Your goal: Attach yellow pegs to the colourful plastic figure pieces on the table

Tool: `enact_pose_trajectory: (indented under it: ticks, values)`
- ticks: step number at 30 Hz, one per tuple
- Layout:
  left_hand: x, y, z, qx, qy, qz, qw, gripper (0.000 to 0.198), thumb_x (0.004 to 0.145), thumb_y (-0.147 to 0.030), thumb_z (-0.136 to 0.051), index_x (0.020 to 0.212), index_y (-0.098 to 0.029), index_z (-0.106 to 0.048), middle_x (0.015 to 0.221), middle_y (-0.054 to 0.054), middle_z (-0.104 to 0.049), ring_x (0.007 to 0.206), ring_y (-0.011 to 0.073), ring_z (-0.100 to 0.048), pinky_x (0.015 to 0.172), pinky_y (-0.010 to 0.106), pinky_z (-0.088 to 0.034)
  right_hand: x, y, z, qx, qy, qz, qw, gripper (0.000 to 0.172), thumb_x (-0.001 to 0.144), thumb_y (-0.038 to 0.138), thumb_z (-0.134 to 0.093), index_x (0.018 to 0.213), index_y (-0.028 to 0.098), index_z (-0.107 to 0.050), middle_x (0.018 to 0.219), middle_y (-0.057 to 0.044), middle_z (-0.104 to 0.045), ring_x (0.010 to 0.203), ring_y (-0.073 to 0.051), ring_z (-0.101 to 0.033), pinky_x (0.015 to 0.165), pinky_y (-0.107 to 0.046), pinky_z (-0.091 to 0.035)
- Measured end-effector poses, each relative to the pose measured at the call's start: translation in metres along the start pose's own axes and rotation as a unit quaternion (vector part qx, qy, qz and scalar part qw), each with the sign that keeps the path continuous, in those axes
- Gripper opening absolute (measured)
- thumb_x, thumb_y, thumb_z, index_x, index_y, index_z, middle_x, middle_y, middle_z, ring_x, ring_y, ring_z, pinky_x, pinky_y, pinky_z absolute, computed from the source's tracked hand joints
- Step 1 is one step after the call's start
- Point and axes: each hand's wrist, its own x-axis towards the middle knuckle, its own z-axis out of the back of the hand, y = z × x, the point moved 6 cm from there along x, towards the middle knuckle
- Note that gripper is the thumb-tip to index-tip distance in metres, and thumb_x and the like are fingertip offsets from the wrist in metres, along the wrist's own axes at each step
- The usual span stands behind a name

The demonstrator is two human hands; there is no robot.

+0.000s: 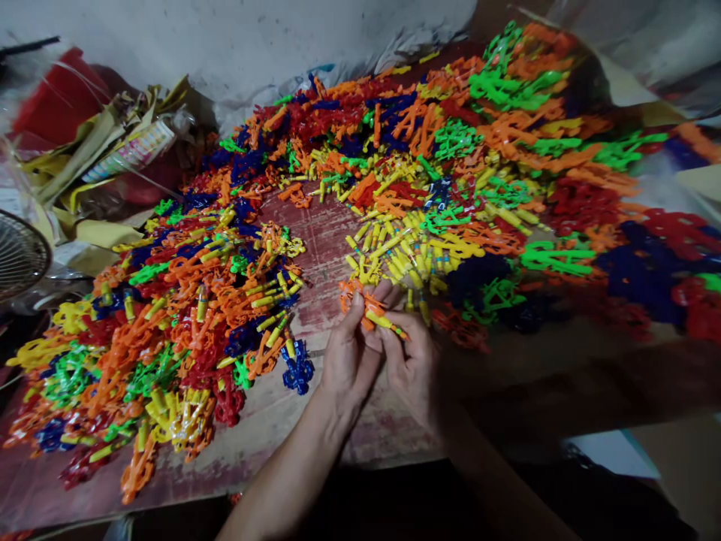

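Both hands meet low in the middle of the view, over a bare patch of the worn reddish counter [315, 240]. The left hand [350, 353] has its fingers curled together around an orange plastic toy piece [360, 295], which sits at the fingertips at about 12 o'clock from the palm. The right hand [411, 359] is just beside it at 3 o'clock, thumb and forefinger pinched on a small yellow tube [386, 322] that touches the orange piece; its tip points toward 4 o'clock.

Around the hands, heaps of plastic parts ring the bare patch. At 9 o'clock lies a mixed pile of orange, yellow, green, red and blue pieces [185, 315], with a lone blue piece [297, 370] near the left wrist. At 12 to 1 o'clock a cluster of loose yellow tubes [394, 252] lies near the fingertips. Farther off, from 12 to 3 o'clock, a larger heap of orange, green, red and dark blue parts [535, 150] spreads across the counter. At the far 9 o'clock edge stands a fan grille [19, 255], with crumpled yellow paper and packaging [107, 158] at 10 o'clock.
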Motion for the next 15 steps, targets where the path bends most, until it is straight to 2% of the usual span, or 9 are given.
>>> enact_pose_trajectory:
  ticks: [4,7,10,15]
  values:
    - [0.002,-0.004,-0.006,0.007,0.024,-0.019,1.000,0.031,0.096,-0.025,-0.057,0.123,-0.014,-0.068,0.120,0.012,-0.071,0.120,0.0256,-0.063,0.105,0.035,-0.049,-0.001,-0.004,0.002,0.040,-0.020,0.002,0.999,0.012,0.097,0.021,-0.049,0.106,0.022,-0.057,0.092,-0.005,-0.069,0.083,-0.018,-0.070,0.073,-0.031,-0.058]
    - [0.006,0.001,-0.011,0.008,0.026,0.015,1.000,0.030,0.093,-0.024,-0.060,0.121,-0.014,-0.069,0.116,0.011,-0.072,0.114,0.0250,-0.066,0.101,0.034,-0.052,-0.006,-0.007,0.002,0.030,-0.045,0.008,0.999,0.016,0.097,0.020,-0.050,0.112,0.023,-0.055,0.099,-0.007,-0.069,0.090,-0.020,-0.071,0.076,-0.034,-0.059]
    - [0.007,0.004,-0.014,0.009,-0.010,0.025,1.000,0.026,0.092,-0.021,-0.061,0.114,-0.012,-0.070,0.108,0.011,-0.074,0.106,0.0243,-0.069,0.096,0.032,-0.054,-0.008,-0.003,0.005,-0.035,-0.086,0.053,0.994,0.017,0.097,0.017,-0.048,0.112,0.023,-0.055,0.104,-0.010,-0.069,0.100,-0.022,-0.070,0.081,-0.038,-0.060]
    - [0.000,0.005,-0.022,0.001,-0.077,0.000,0.997,0.022,0.087,-0.023,-0.067,0.104,-0.010,-0.072,0.098,0.011,-0.075,0.096,0.0230,-0.072,0.090,0.030,-0.056,-0.007,0.005,0.009,-0.105,-0.118,0.124,0.980,0.025,0.099,0.013,-0.044,0.121,0.022,-0.052,0.107,-0.011,-0.070,0.102,-0.022,-0.070,0.080,-0.036,-0.060]
